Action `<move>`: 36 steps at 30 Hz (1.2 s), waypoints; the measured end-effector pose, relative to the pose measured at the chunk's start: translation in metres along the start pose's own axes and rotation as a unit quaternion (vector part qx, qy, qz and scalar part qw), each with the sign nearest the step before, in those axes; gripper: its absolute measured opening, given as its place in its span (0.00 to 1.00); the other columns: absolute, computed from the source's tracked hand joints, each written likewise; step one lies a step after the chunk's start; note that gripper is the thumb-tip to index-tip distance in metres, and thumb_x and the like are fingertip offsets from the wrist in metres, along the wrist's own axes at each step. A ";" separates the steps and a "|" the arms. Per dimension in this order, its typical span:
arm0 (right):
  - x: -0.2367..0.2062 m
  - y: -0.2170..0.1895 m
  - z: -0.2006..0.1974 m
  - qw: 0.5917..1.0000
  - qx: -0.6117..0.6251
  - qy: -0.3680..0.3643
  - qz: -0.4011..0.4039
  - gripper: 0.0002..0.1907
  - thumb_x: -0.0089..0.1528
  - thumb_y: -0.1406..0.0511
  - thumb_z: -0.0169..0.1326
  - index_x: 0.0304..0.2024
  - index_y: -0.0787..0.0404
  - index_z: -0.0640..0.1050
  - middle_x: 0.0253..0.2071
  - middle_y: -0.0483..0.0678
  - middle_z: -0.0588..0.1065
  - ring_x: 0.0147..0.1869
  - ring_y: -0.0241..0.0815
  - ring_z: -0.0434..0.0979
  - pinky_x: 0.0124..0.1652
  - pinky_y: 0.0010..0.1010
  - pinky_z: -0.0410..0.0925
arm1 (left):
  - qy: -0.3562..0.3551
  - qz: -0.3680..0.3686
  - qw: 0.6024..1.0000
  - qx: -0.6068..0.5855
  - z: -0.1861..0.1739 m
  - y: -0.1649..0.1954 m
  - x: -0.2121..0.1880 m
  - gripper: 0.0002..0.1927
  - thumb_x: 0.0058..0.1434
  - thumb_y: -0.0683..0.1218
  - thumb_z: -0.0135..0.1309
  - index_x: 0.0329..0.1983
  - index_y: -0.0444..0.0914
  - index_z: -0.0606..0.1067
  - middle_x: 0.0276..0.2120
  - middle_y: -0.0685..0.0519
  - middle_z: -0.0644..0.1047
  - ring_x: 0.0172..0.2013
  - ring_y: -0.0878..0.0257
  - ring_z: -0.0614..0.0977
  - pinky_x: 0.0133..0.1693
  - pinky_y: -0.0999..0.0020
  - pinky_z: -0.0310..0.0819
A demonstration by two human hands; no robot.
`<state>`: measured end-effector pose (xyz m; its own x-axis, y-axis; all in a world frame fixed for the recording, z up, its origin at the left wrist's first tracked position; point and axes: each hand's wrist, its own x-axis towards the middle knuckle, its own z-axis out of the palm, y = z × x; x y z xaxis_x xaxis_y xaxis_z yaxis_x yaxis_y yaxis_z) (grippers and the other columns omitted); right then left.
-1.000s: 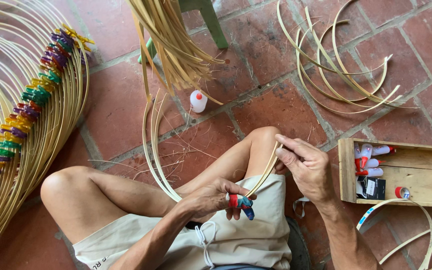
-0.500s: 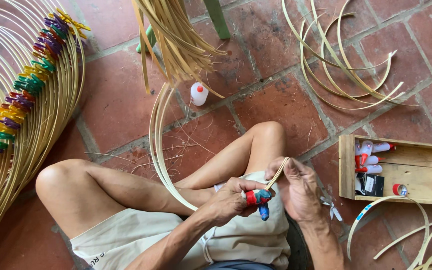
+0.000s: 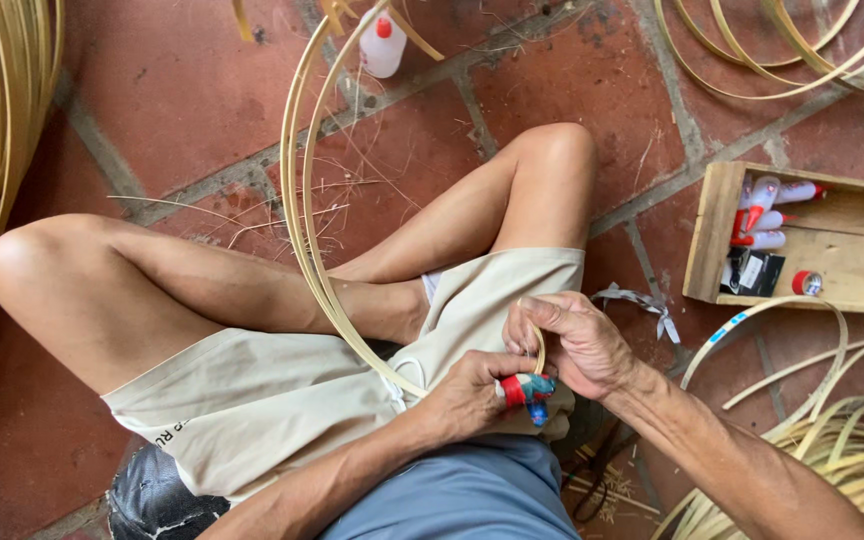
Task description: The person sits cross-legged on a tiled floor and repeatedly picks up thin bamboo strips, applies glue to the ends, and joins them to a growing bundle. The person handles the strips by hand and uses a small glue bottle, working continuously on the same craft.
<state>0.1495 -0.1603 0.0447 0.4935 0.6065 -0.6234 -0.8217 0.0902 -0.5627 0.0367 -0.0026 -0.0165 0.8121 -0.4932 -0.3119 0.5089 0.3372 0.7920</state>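
I sit cross-legged on a red tile floor. My left hand point(image 3: 472, 395) grips the near end of a long curved bamboo strip point(image 3: 302, 230) that loops up and away to the left; its thumb wears a red and blue tape wrap point(image 3: 526, 390). My right hand point(image 3: 577, 345) pinches the strip's other end just above that thumb, so both hands meet over my lap on beige shorts point(image 3: 282, 400).
A wooden box point(image 3: 857, 250) with small glue tubes and a black item lies on the right. A white bottle with a red cap point(image 3: 383, 42) stands at the top. Bent bamboo strips point(image 3: 782, 50) lie top right, more hoops bottom right point(image 3: 842, 450) and far left point(image 3: 2, 120).
My hands have come closer together over my lap and the strip's loop has tightened. The camera has tilted down and nearer, so the coloured hoops at left have left the view.
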 end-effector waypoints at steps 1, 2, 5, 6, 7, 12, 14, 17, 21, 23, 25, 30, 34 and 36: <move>0.003 0.000 -0.001 1.000 -0.011 -0.015 0.005 0.24 0.69 0.59 0.52 0.22 0.68 0.73 0.26 0.52 0.70 0.36 0.45 0.70 0.39 0.35 0.66 | -0.012 0.024 0.998 -0.052 0.001 0.000 -0.002 0.13 0.72 0.45 0.52 0.55 0.35 0.78 0.36 0.59 0.79 0.38 0.74 0.76 0.42 0.77 0.73; 0.007 0.000 -0.001 0.999 -0.021 -0.031 0.012 0.24 0.69 0.59 0.52 0.22 0.68 0.73 0.26 0.52 0.70 0.36 0.45 0.70 0.41 0.35 0.66 | -0.023 0.048 0.993 -0.104 0.004 0.001 -0.006 0.13 0.73 0.46 0.51 0.56 0.35 0.77 0.38 0.60 0.79 0.41 0.74 0.77 0.45 0.77 0.73; 0.023 -0.003 0.001 0.995 -0.045 -0.090 0.021 0.24 0.70 0.61 0.52 0.22 0.68 0.73 0.25 0.52 0.70 0.35 0.45 0.69 0.41 0.35 0.66 | 0.024 0.041 0.993 -0.111 0.009 0.011 -0.013 0.13 0.74 0.45 0.51 0.56 0.33 0.78 0.38 0.57 0.78 0.39 0.72 0.75 0.42 0.73 0.71; 0.030 -0.006 0.002 0.992 -0.055 -0.111 0.019 0.24 0.71 0.61 0.52 0.22 0.68 0.73 0.25 0.52 0.70 0.35 0.46 0.69 0.40 0.35 0.66 | 0.051 0.028 0.995 -0.086 0.010 0.015 -0.012 0.13 0.75 0.44 0.52 0.56 0.32 0.79 0.37 0.55 0.78 0.37 0.71 0.74 0.39 0.72 0.70; 0.036 -0.011 0.003 0.993 -0.033 -0.109 0.000 0.23 0.71 0.60 0.52 0.22 0.67 0.72 0.25 0.51 0.69 0.35 0.45 0.68 0.40 0.34 0.65 | 0.105 0.075 0.992 -0.015 0.009 0.020 -0.010 0.13 0.73 0.43 0.52 0.55 0.32 0.78 0.37 0.54 0.79 0.37 0.69 0.76 0.41 0.72 0.72; 0.050 -0.061 -0.004 0.968 0.118 -0.101 -0.198 0.25 0.72 0.54 0.47 0.25 0.62 0.68 0.27 0.47 0.65 0.36 0.44 0.65 0.44 0.38 0.65 | 0.283 0.325 0.798 0.422 0.000 0.033 0.001 0.22 0.58 0.37 0.54 0.57 0.33 0.76 0.37 0.48 0.79 0.38 0.54 0.80 0.39 0.64 0.74; 0.057 -0.071 -0.010 0.952 0.191 -0.097 -0.219 0.26 0.74 0.53 0.45 0.25 0.60 0.68 0.26 0.46 0.65 0.35 0.44 0.65 0.43 0.37 0.64 | 0.297 0.344 0.675 0.581 -0.003 0.036 0.004 0.18 0.60 0.42 0.60 0.55 0.36 0.79 0.29 0.53 0.74 0.30 0.59 0.77 0.30 0.66 0.71; 0.075 -0.060 -0.023 0.930 0.277 -0.113 -0.212 0.23 0.73 0.53 0.45 0.27 0.59 0.69 0.28 0.46 0.66 0.36 0.44 0.66 0.43 0.37 0.64 | 0.345 0.386 0.457 0.723 -0.008 0.052 0.010 0.18 0.59 0.44 0.62 0.52 0.39 0.80 0.26 0.55 0.71 0.25 0.64 0.75 0.24 0.68 0.66; 0.110 -0.046 -0.060 0.963 0.079 -0.008 -0.257 0.20 0.70 0.55 0.48 0.35 0.65 0.75 0.29 0.50 0.71 0.36 0.45 0.71 0.40 0.39 0.69 | 0.158 0.353 0.433 0.814 -0.052 0.120 0.012 0.22 0.55 0.43 0.61 0.55 0.41 0.78 0.29 0.55 0.73 0.30 0.63 0.76 0.33 0.62 0.64; 0.137 -0.064 -0.087 0.951 -0.014 0.074 -0.300 0.14 0.68 0.59 0.50 0.41 0.66 0.77 0.32 0.52 0.74 0.35 0.46 0.75 0.36 0.40 0.71 | 0.119 0.317 0.399 0.852 -0.076 0.170 0.008 0.25 0.54 0.43 0.60 0.57 0.42 0.77 0.31 0.55 0.74 0.33 0.62 0.76 0.37 0.58 0.64; 0.161 -0.093 -0.115 0.910 -0.164 0.175 -0.338 0.13 0.66 0.63 0.53 0.48 0.67 0.76 0.36 0.52 0.76 0.36 0.45 0.78 0.35 0.39 0.74 | 0.105 0.271 0.322 0.901 -0.100 0.223 0.008 0.27 0.52 0.43 0.60 0.58 0.43 0.77 0.33 0.55 0.75 0.35 0.61 0.76 0.42 0.55 0.63; 0.205 -0.198 -0.197 0.638 -0.575 0.442 -0.257 0.29 0.63 0.58 0.59 0.64 0.60 0.71 0.53 0.54 0.77 0.50 0.49 0.81 0.46 0.42 0.75 | 0.078 0.215 0.161 0.960 -0.164 0.359 0.057 0.33 0.48 0.42 0.59 0.62 0.46 0.75 0.38 0.54 0.77 0.42 0.60 0.76 0.53 0.48 0.61; 0.222 -0.261 -0.239 0.552 -0.668 0.448 -0.220 0.46 0.57 0.51 0.63 0.71 0.62 0.61 0.73 0.59 0.59 0.75 0.59 0.56 0.63 0.62 0.56 | 0.058 0.092 0.263 0.959 -0.230 0.408 0.102 0.20 0.60 0.41 0.57 0.55 0.50 0.76 0.32 0.61 0.74 0.44 0.65 0.74 0.64 0.43 0.52; 0.231 -0.283 -0.252 0.534 -0.694 0.441 -0.199 0.52 0.54 0.49 0.65 0.71 0.64 0.58 0.74 0.60 0.55 0.77 0.60 0.49 0.63 0.68 0.49 | 0.064 0.078 0.282 0.954 -0.261 0.419 0.114 0.18 0.60 0.41 0.57 0.52 0.52 0.78 0.32 0.62 0.74 0.47 0.65 0.72 0.65 0.39 0.49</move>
<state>0.5679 -0.2444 -0.0768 0.9951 0.0948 0.0267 0.0984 -0.9692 -0.2256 0.4172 0.2913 0.1428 0.8485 -0.5166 -0.1146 -0.5160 -0.7597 -0.3958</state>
